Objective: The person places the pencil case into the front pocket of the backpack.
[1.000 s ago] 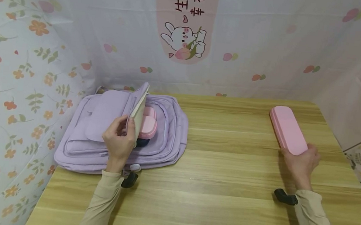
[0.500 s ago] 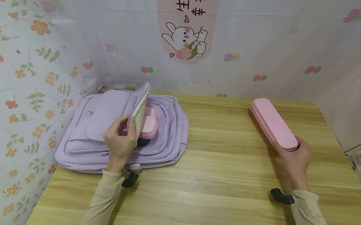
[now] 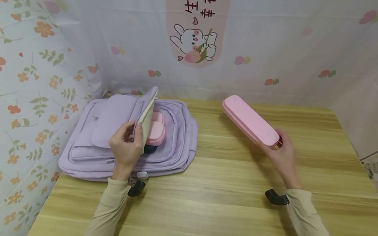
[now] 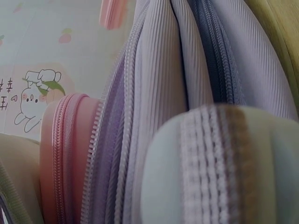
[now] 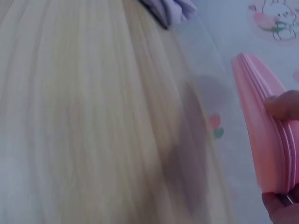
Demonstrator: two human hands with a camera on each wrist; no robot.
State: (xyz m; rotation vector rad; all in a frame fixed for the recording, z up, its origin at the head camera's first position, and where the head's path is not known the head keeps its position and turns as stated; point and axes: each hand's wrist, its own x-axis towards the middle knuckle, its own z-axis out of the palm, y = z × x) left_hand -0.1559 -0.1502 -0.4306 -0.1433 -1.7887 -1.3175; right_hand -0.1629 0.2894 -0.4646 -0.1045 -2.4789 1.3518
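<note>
A lilac backpack (image 3: 182, 148) lies flat at the left of the table. My left hand (image 3: 125, 146) pinches the edge of its raised pocket panel (image 3: 147, 105), whose cream lining shows. Inside the opening sit two pink cases (image 3: 156, 132), with a dark item (image 3: 150, 149) partly hidden beneath them. In the left wrist view, one pink zipped case (image 4: 70, 158) stands beside the backpack's zipper teeth (image 4: 96, 154). My right hand (image 3: 281, 152) grips the near end of a long pink zipped case (image 3: 249, 120), thumb on one side and fingers on the other, held above the table.
The wooden table (image 3: 206, 213) extends between the backpack and my right arm. A white patterned cloth (image 3: 274, 46) hangs along the back edge, and a floral cloth (image 3: 14, 86) covers the left side. Black wrist mounts (image 3: 276, 198) stick out beside both sleeves.
My right hand has carried the long pink case leftward from the table's right side, its far end now angled more to the left. My left hand keeps its pinch on the pocket panel.
</note>
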